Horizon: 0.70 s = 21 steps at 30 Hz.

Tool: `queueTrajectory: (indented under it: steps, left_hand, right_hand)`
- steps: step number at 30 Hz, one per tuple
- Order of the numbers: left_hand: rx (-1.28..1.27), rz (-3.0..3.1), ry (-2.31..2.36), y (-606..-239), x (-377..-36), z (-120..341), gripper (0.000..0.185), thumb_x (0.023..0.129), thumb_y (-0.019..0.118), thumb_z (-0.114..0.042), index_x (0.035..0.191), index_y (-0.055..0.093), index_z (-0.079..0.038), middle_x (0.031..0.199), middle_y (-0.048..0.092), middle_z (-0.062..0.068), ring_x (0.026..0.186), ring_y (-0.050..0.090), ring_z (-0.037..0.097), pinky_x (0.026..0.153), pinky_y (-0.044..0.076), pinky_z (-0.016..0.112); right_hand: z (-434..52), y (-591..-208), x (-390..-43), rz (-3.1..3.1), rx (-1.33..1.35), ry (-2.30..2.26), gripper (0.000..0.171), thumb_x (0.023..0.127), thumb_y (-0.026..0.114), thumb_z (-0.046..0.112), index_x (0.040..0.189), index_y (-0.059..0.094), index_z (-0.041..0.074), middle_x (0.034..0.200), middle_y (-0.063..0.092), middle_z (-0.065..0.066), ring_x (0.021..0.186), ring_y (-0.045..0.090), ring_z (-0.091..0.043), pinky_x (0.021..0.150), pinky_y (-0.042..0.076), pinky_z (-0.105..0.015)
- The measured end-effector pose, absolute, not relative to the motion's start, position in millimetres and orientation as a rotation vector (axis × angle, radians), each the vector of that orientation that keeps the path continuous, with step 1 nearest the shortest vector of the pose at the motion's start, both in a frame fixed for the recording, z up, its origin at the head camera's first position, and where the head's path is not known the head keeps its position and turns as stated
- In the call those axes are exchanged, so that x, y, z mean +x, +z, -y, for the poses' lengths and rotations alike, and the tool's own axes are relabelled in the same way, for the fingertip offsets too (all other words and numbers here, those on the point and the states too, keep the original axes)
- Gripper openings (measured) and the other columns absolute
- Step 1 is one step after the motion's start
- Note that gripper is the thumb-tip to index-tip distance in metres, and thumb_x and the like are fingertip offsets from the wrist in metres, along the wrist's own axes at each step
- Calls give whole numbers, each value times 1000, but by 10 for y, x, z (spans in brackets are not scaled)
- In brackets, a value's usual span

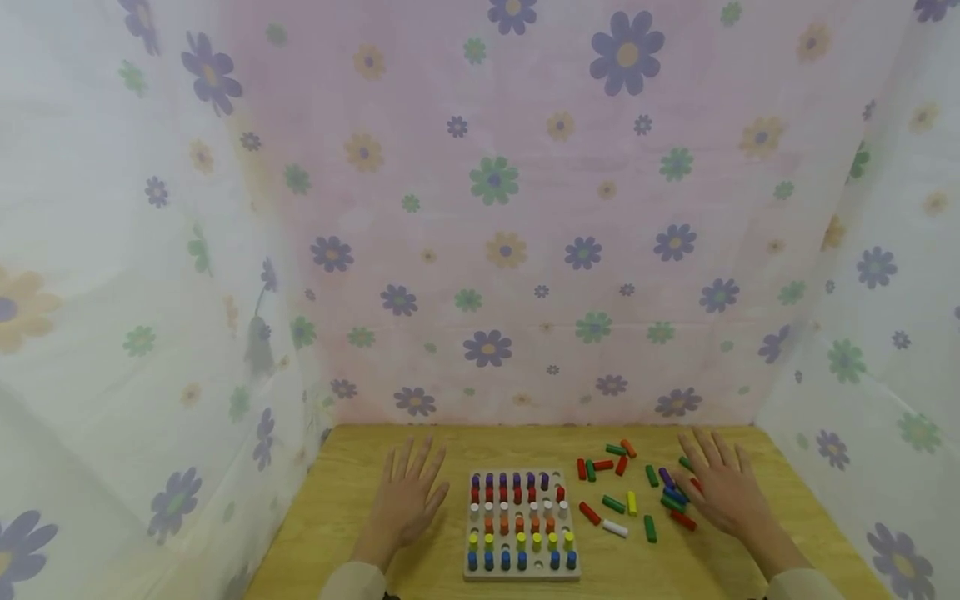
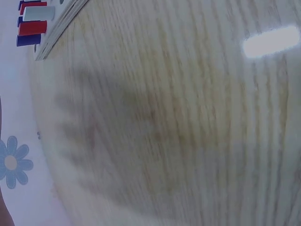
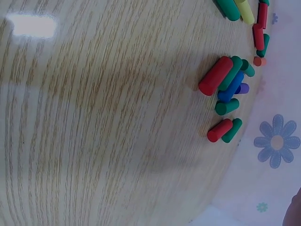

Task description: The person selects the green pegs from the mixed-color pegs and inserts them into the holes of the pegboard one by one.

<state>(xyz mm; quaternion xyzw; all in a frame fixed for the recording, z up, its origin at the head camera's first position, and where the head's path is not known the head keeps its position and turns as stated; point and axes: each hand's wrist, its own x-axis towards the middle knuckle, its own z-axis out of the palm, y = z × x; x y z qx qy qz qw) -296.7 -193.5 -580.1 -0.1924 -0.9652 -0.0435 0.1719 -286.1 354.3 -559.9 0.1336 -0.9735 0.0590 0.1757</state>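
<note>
Loose pegs (image 1: 660,492) | right hand (image 1: 722,487) flat, touching | left hand (image 1: 408,496) flat beside pegboard (image 1: 521,567)

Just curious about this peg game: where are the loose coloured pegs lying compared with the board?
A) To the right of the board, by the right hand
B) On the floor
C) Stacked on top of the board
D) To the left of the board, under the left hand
A: the loose pegs lie scattered on the table right of the peg board, by the right hand.
</note>
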Motion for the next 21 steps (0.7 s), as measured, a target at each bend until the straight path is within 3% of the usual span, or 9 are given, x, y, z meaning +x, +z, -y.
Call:
queueTrajectory:
  steps: [7,14,21]
  left_hand:
    - [-528,2748,-208,-5879,-2886,1906,58,107,50,-43,158,41,-18,167,27,12,154,18,43,123,12,65]
    - [-531,2761,-211,-5926,-2874,1894,58,107,51,-40,158,41,-16,167,29,13,153,21,44,122,18,65]
    - [-577,2747,-241,-5988,-2832,1881,58,105,55,-39,157,43,-14,164,33,15,149,27,46,117,26,68]
  right_hand:
    - [-3536,-5589,-2806,2711,421,248,69,102,63,35,158,36,4,162,28,-26,141,29,-56,117,13,-74]
    - [-3521,-5528,-2752,2716,397,274,68,100,67,33,153,42,-1,157,34,-31,139,31,-57,108,28,-76]
    - [-3534,-5550,-2698,2736,408,278,73,101,66,38,157,36,2,156,35,-32,138,32,-58,106,31,-76]
